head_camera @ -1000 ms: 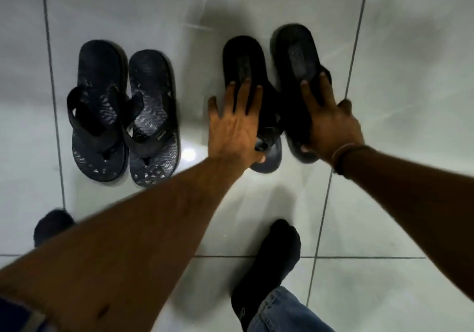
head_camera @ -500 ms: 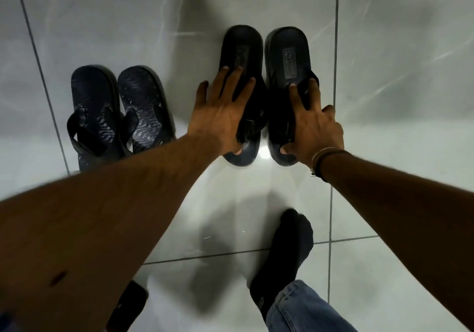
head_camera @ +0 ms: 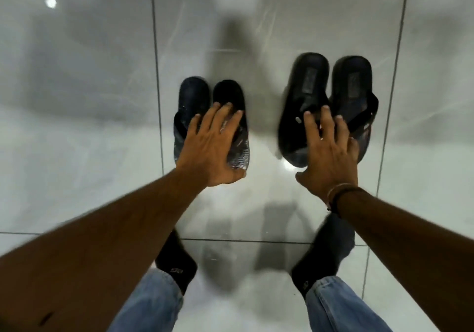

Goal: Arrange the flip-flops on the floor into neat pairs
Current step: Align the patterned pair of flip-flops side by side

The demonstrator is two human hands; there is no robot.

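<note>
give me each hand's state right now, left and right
Left hand: open, fingers spread over the patterned pair, no grip on it.
Right hand: open, fingers spread over the plain black pair, no grip on it.

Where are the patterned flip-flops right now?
In the head view, the patterned flip-flops sit side by side left of centre, under the left hand, with the plain black pair to their right.
</note>
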